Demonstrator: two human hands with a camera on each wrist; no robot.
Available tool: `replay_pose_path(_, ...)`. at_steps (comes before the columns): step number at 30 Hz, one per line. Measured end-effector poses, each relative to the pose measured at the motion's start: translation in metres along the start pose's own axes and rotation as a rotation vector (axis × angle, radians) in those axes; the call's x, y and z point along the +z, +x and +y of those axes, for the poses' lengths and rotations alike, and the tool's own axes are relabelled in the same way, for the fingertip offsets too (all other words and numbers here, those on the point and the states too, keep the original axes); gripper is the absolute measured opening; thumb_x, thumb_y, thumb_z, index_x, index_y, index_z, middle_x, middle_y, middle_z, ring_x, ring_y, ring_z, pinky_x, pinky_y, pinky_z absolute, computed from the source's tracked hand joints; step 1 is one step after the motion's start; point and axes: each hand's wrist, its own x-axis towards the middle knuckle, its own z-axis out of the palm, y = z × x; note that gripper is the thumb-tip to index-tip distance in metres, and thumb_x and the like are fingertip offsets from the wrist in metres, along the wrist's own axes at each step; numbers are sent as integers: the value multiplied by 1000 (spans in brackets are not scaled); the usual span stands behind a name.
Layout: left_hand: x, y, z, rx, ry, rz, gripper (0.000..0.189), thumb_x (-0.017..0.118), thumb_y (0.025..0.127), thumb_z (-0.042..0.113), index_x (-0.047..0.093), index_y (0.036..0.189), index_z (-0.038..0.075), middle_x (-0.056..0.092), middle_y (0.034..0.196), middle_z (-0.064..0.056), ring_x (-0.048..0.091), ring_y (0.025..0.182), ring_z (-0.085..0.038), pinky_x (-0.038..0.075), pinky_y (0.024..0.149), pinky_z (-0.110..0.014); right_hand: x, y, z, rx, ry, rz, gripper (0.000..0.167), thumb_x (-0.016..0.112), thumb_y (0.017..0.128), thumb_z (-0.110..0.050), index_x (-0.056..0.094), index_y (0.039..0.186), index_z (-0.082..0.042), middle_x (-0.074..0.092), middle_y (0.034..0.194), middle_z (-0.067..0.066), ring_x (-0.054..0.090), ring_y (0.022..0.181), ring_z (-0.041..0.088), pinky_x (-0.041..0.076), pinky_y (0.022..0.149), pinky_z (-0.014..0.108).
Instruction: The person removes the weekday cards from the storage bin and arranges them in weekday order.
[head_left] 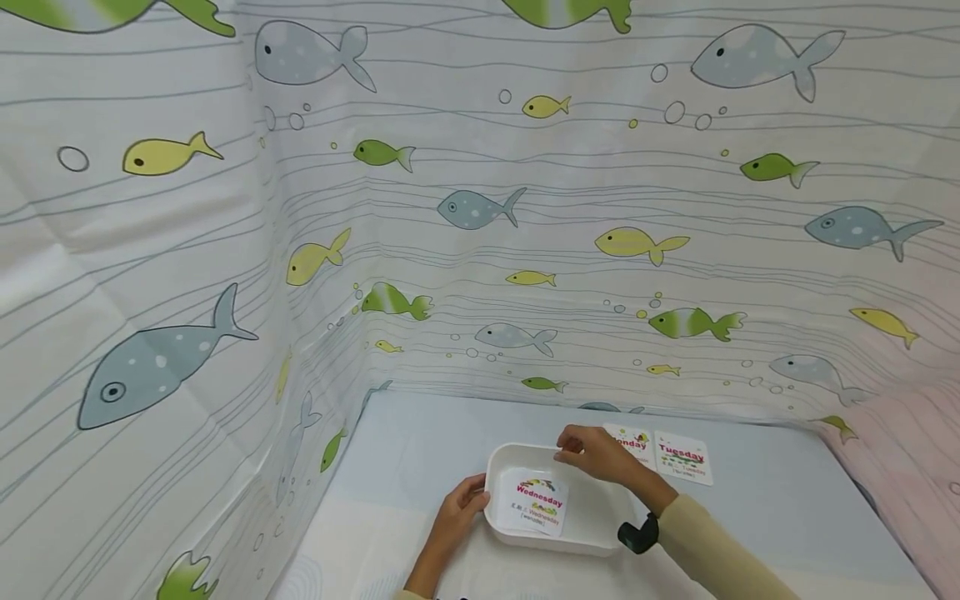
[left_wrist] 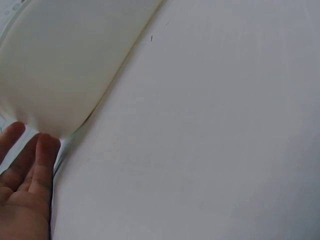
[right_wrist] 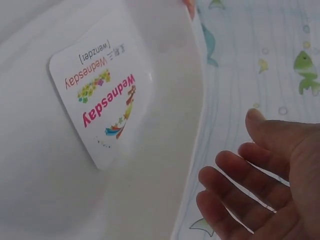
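A white tray [head_left: 600,508] sits on a pale table [head_left: 420,437] in front of the person, with its long sides running left to right. In its left part the Wednesday card [head_left: 536,502] lies face up.

The left hand [head_left: 453,512] holds the tray by its left end, thumb and fingertips on the wall, the forearm coming up from below. The right hand [head_left: 600,454] is poised near the far rim, palm turned inward, its fingers loosely bent and parted from the thumb; it has hold of nothing. Its forearm slants in from the lower right across the tray's right end, with a black band [head_left: 639,533] at the wrist and a beige sleeve [head_left: 716,546] behind it.

Beyond the right hand lie the Monday card [head_left: 640,440], partly hidden by that hand, and the Tuesday card [head_left: 682,458] just beside it. A white sheet [head_left: 450,258] printed with fish rises around the table.

The right wrist view alone shows the gap between thumb and fingers plainly, and the Wednesday card's print upside down. The left wrist view gives the tray's outer surface, with the fingertips touching its edge; the cards appear only in the other two views.
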Motion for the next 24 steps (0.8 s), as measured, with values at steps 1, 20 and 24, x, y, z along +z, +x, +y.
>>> replay_pose_path(1, 0, 0, 0, -2, 3, 2, 45, 56, 102, 21, 52, 141, 0, 55, 143, -22, 59, 128, -35, 50, 97, -18, 1, 2, 0, -3, -1, -14, 25, 74, 91, -27, 69, 107, -10, 70, 92, -4, 64, 85, 11, 57, 73, 24)
replay_pose_path(20, 1, 0, -1, 2, -9, -1, 47, 58, 101, 24, 52, 141, 0, 55, 144, -22, 59, 128, -33, 50, 96, -15, 16, 17, -1, -50, -49, -108, 19, 75, 90, -20, 69, 103, -8, 70, 93, -3, 64, 88, 13, 59, 78, 33)
replay_pose_path(24, 0, 0, -1, 5, -22, -3, 46, 58, 101, 22, 52, 141, 0, 54, 144, -22, 58, 128, -34, 47, 93, -12, 20, 21, 3, -70, -74, -113, 21, 76, 89, -19, 69, 104, -7, 69, 92, -4, 63, 87, 12, 58, 79, 33)
